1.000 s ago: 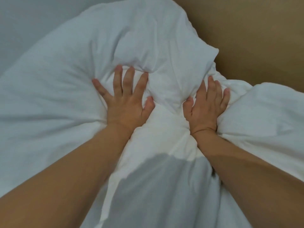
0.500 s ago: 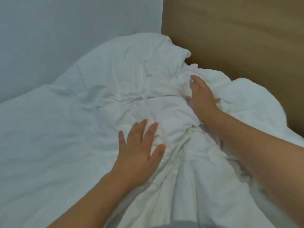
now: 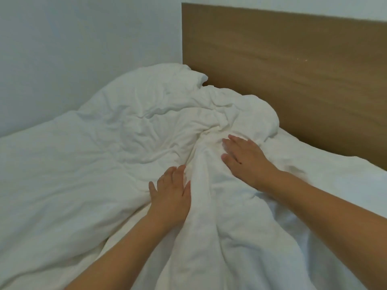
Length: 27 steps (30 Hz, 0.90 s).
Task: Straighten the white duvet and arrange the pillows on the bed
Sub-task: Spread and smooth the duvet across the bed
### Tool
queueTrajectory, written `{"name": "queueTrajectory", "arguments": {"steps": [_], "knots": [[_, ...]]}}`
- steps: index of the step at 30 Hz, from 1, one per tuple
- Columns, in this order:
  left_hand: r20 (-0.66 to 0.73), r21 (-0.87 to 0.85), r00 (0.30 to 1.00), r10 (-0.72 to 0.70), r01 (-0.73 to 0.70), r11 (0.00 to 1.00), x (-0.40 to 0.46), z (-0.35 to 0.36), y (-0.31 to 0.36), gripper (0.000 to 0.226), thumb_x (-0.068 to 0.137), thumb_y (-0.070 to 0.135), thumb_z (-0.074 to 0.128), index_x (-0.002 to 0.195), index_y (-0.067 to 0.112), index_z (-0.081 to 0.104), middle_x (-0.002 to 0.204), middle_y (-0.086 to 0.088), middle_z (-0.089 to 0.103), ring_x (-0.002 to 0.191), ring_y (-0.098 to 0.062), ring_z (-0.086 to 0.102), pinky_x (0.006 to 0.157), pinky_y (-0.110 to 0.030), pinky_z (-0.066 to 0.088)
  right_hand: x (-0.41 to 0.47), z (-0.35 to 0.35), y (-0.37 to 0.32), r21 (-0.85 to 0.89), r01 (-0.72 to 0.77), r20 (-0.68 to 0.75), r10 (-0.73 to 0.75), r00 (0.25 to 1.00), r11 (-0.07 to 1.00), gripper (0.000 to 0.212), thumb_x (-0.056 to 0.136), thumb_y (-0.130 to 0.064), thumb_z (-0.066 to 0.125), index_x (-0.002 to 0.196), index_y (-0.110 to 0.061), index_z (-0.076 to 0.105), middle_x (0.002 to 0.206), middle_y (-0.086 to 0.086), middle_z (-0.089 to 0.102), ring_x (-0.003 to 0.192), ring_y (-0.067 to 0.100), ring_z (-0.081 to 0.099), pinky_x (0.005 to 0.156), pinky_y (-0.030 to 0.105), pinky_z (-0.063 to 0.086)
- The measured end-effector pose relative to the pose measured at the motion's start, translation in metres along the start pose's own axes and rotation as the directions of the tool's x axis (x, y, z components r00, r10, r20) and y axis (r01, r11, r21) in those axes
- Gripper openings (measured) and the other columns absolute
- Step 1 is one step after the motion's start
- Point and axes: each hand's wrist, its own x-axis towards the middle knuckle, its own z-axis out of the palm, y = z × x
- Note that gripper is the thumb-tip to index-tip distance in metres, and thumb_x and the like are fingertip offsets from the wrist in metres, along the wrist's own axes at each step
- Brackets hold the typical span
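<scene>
A crumpled white duvet [image 3: 117, 155] covers the bed, bunched into a ridge that runs from the front toward the headboard. My left hand [image 3: 171, 193] lies flat on the duvet just left of that ridge, fingers straight. My right hand [image 3: 245, 158] rests flat on the right side of the ridge, fingers stretched toward the left. A puffed corner of white bedding [image 3: 178, 78] lies against the wall corner; I cannot tell whether it is a pillow or duvet. No distinct pillow shows.
A brown wooden headboard [image 3: 293, 76] stands behind the bed at the right. A pale wall [image 3: 73, 49] borders the bed's far left side. A flat white sheet [image 3: 345, 185] shows at the right beside the duvet.
The view has pulled back and up from the bedding. Both hands drew nearer to me along the duvet; the right hand, earlier dug into the folds near the headboard, now lies flat on the ridge.
</scene>
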Motion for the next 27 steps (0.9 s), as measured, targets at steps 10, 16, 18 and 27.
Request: {"name": "queueTrajectory", "arguments": {"steps": [10,16,18,27], "knots": [[-0.103,0.004,0.989,0.104,-0.104,0.995,-0.131,-0.003,0.069,0.058,0.097,0.049,0.038,0.148,0.025,0.026,0.153,-0.003,0.027,0.141,-0.025,0.025,0.115,-0.05,0.02,-0.16,-0.039,0.048,-0.252,-0.071,0.027,0.08,0.996,0.965,0.06,0.098,-0.049,0.022,0.153,-0.026,0.014,0.162,0.004,0.006,0.148,0.022,0.001,0.119,0.039,-0.003],[0.126,0.189,0.988,0.083,-0.106,0.976,-0.191,0.01,0.115,0.06,0.096,0.053,0.034,0.15,0.03,0.022,0.159,-0.001,0.014,0.144,-0.026,0.017,0.117,-0.053,0.01,-0.226,-0.049,0.063,-0.274,-0.139,0.053,0.159,0.986,0.952,0.064,0.097,-0.052,0.017,0.154,-0.026,0.002,0.162,0.001,-0.007,0.148,0.02,-0.01,0.118,0.048,-0.009],[0.215,0.214,0.975,0.049,-0.096,0.972,-0.212,0.014,0.119,0.061,0.096,0.053,0.034,0.15,0.03,0.02,0.159,-0.001,0.012,0.145,-0.027,0.016,0.118,-0.053,0.009,-0.247,-0.047,0.068,-0.294,-0.12,0.08,0.15,0.985,0.948,0.066,0.097,-0.054,0.016,0.154,-0.027,-0.002,0.162,0.0,-0.011,0.148,0.02,-0.013,0.118,0.048,-0.009],[0.324,0.309,0.938,-0.127,0.023,0.951,-0.327,0.11,0.085,0.071,0.096,0.054,0.031,0.154,0.027,0.0,0.162,-0.001,0.001,0.149,-0.022,0.002,0.119,-0.049,0.001,-0.346,0.0,0.059,-0.243,-0.053,0.041,0.065,0.997,0.968,0.059,0.099,-0.047,0.013,0.154,-0.028,0.002,0.162,0.0,-0.009,0.148,0.02,-0.012,0.118,0.047,-0.011]]}}
